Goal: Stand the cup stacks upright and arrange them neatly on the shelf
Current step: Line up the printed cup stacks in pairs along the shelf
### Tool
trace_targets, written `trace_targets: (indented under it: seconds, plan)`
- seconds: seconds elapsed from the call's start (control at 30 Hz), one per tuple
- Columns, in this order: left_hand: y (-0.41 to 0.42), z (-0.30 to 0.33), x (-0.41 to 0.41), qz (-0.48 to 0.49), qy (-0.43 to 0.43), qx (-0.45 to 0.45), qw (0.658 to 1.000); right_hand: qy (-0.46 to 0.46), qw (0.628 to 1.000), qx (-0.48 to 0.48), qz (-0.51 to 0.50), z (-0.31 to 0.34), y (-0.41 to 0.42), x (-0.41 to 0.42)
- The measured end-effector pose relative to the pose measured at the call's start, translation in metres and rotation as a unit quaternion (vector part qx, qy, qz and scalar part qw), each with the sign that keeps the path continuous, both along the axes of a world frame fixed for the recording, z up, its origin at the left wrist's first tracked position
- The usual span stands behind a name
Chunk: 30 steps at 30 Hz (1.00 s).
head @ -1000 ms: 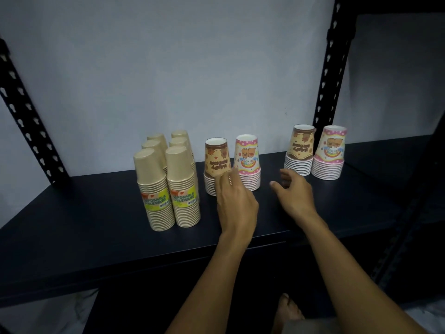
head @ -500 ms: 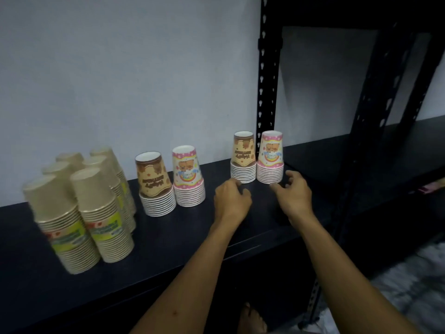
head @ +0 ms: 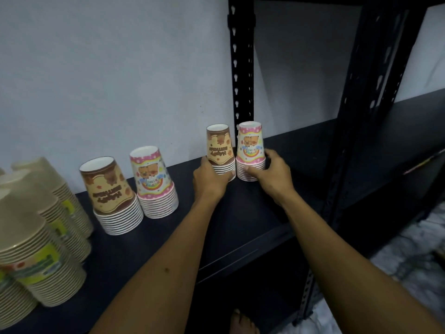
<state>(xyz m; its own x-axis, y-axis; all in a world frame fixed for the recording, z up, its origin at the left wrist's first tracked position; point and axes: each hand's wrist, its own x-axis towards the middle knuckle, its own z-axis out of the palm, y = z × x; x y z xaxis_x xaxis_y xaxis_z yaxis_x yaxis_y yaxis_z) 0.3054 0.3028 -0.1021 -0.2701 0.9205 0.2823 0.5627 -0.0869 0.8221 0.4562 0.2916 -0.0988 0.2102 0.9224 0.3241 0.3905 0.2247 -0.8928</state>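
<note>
Two short cup stacks stand mouth-down at the back of the black shelf [head: 240,213], next to the upright post. My left hand [head: 210,179] grips the lower cups of the brown stack [head: 220,148]. My right hand [head: 271,174] wraps the base of the pink stack [head: 250,145]; the two stacks touch. Further left stand another brown stack [head: 113,196] and another pink stack [head: 154,184], both upright and side by side. Several tall beige stacks [head: 36,237] with green labels fill the left edge.
A perforated black post [head: 240,68] rises just behind the held stacks, with a pale wall behind it. A second shelf bay [head: 397,131] continues to the right past another post [head: 356,104]. My bare foot [head: 242,321] shows on the floor below.
The view has swung right and closer. Both hands reached forward from the shelf surface and closed on the bases of the right-hand brown and pink stacks.
</note>
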Motion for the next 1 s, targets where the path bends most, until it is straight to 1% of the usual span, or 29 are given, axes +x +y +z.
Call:
trace_targets:
  seconds: [0.13,0.23,0.33,0.47,0.6,0.73,1.0]
  plan:
    - [-0.005,-0.002,0.0,0.011,-0.018,0.008,1.0,0.009,1.0,0.003,0.006,-0.002,-0.002,0.001]
    - [-0.016,0.0,0.002,0.024,-0.016,-0.004,1.0,0.004,1.0,-0.002,-0.003,-0.001,-0.011,-0.004]
    - [-0.033,0.0,0.002,0.03,-0.004,-0.005,1.0,-0.001,1.0,-0.003,-0.018,-0.004,-0.025,-0.011]
    - [-0.062,0.0,-0.002,0.041,0.03,-0.005,0.999,-0.033,0.999,0.006,-0.028,-0.007,-0.05,-0.018]
    - [-0.096,-0.001,-0.01,0.042,0.05,0.011,0.998,-0.051,0.999,0.005,-0.004,-0.006,-0.077,-0.021]
    - [-0.13,0.001,-0.026,0.05,0.059,0.009,0.997,-0.05,0.999,0.0,0.016,-0.003,-0.106,-0.032]
    - [-0.188,0.005,-0.068,0.1,0.074,0.004,0.992,-0.068,0.989,-0.027,0.126,0.001,-0.134,-0.059]
